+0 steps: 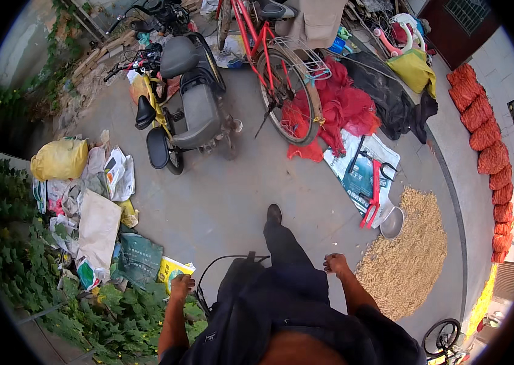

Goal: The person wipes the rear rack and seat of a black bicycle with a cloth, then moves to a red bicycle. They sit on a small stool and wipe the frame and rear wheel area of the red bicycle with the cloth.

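My left hand [182, 286] hangs at my left side, fingers curled, with nothing visible in it. Behind it in the picture is a yellow printed bag [172, 271]; I cannot tell whether they touch. My right hand [335, 263] is held out on the right, loosely curled, holding nothing that I can see. To its right, unshelled peanuts [405, 264] lie spread on the concrete, with a metal scoop or bowl [392, 223] at their edge. One dark shoe [274, 213] shows ahead; the other foot is hidden.
Ahead stand a red bicycle [268, 68], a grey-seated electric scooter [200, 109] and a yellow bicycle [162, 116]. A red bicycle fork [377, 189] lies on a printed sack [346, 175]. Used sacks [97, 223] and leafy plants [115, 319] are left, stuffed red mesh sacks [483, 123] right.
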A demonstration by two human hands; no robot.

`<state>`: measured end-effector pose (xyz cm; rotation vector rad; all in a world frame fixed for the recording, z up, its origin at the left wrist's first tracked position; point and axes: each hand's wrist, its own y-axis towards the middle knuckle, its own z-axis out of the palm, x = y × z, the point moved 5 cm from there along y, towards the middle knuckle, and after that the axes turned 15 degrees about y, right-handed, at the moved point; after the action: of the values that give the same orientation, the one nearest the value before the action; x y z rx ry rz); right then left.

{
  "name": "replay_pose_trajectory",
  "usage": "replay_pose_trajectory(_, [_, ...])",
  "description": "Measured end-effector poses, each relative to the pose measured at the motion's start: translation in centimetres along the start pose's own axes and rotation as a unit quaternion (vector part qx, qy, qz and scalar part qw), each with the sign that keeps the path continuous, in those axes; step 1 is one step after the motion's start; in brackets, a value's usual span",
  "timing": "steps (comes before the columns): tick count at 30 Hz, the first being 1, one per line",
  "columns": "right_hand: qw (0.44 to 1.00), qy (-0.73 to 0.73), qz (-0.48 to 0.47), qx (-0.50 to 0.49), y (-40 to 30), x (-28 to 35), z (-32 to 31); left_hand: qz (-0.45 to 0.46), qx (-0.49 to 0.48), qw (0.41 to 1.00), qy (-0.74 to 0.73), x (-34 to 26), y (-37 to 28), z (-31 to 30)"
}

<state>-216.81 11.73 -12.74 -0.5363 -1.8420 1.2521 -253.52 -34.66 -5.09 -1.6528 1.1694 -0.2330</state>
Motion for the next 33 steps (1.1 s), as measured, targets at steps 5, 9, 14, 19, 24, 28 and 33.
replay_pose_trajectory(5, [0.998,0.018,-0.067,-0.004,1.0,13.1,1.5,0.013,-0.003,1.000,0.016,-6.5,1.3,-0.1])
replay_pose_trajectory(9, [0.994,0.027,-0.109,-0.002,1.9,20.1,3.1,0.004,0.015,1.000,0.000,-9.8,3.5,-0.4])
replay_pose_trajectory(14, [0.994,0.024,-0.104,-0.017,2.7,24.2,6.8,-0.019,0.035,0.999,0.035,-14.6,6.6,-1.8])
replay_pose_trajectory(19, [0.998,0.013,-0.044,-0.035,2.7,25.5,10.6,-0.027,0.045,0.998,0.029,-19.9,11.9,-5.1])
replay_pose_trajectory(24, [0.997,0.045,-0.053,-0.032,3.0,28.6,14.7,0.001,0.052,0.998,0.022,-25.3,17.7,-9.3])
replay_pose_trajectory(28, [0.997,0.050,-0.061,-0.022,2.6,31.6,17.7,0.016,0.032,0.999,-0.019,-30.1,20.2,-12.1])
replay_pose_trajectory(33, [0.997,0.022,-0.064,-0.031,3.3,35.8,19.1,0.004,-0.003,0.999,-0.033,-31.6,21.7,-13.0])
